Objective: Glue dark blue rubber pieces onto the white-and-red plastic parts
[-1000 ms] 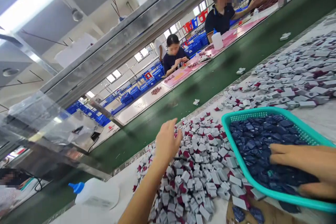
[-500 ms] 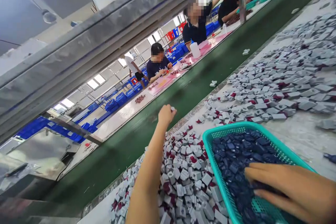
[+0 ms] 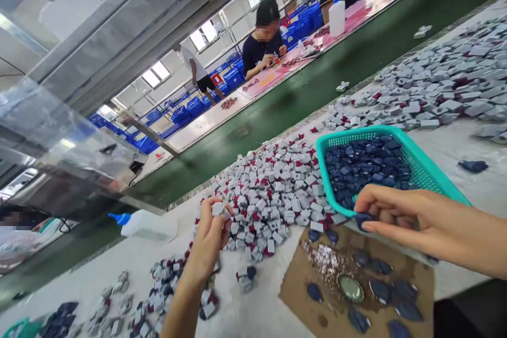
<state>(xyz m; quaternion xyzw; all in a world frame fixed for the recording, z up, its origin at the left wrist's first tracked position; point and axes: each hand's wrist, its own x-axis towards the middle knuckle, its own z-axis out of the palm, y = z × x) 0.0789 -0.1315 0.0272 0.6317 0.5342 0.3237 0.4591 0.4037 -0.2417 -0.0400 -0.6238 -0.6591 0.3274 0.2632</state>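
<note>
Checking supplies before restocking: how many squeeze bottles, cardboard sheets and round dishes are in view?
Squeeze bottles: 2
Cardboard sheet: 1
Round dish: 1
Total: 4

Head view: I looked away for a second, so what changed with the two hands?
The left hand drew back from the far edge of the grey-and-red pile, now pinching one small grey piece. The right hand came out of the teal basket with a dark blue piece. Basket, pile and glue bottle stayed.
</note>
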